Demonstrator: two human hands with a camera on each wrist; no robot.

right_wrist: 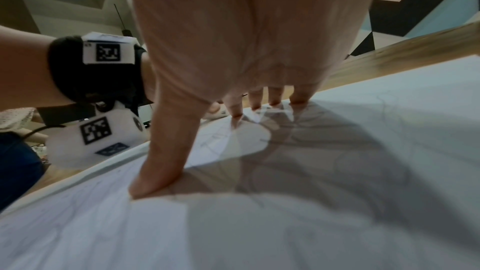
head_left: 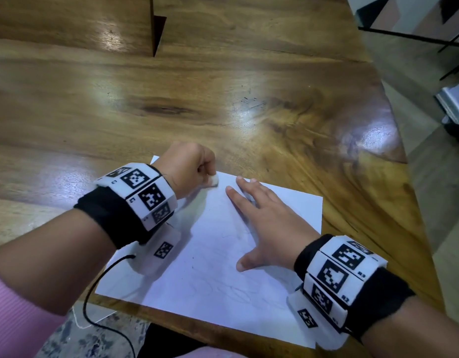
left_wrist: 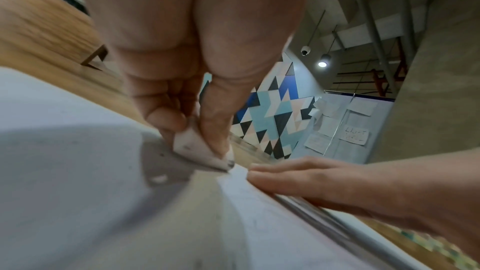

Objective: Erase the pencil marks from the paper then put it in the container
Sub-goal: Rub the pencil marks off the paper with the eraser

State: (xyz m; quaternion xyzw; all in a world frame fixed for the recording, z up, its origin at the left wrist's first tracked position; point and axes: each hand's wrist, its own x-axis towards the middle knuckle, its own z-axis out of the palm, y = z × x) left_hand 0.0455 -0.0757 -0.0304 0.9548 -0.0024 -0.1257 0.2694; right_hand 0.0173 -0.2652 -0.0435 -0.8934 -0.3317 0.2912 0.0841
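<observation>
A white sheet of paper (head_left: 213, 257) with faint pencil lines lies on the wooden table (head_left: 223, 99) near its front edge. My left hand (head_left: 189, 169) pinches a small white eraser (head_left: 213, 180) and presses its smudged tip onto the paper's far edge; the eraser (left_wrist: 200, 149) shows between thumb and fingers in the left wrist view. My right hand (head_left: 262, 223) lies flat on the sheet with straight, spread fingers (right_wrist: 275, 98) and the thumb (right_wrist: 166, 161) pressing down. Faint pencil lines (right_wrist: 384, 151) run across the paper (right_wrist: 233, 233). No container is in view.
The table's right edge (head_left: 393, 140) runs diagonally close to the paper. A dark triangular gap (head_left: 157, 27) splits the tabletop at the far left. A black cable (head_left: 94, 301) hangs from my left wrist band over the front edge. Chair legs (head_left: 450, 52) stand beyond the table.
</observation>
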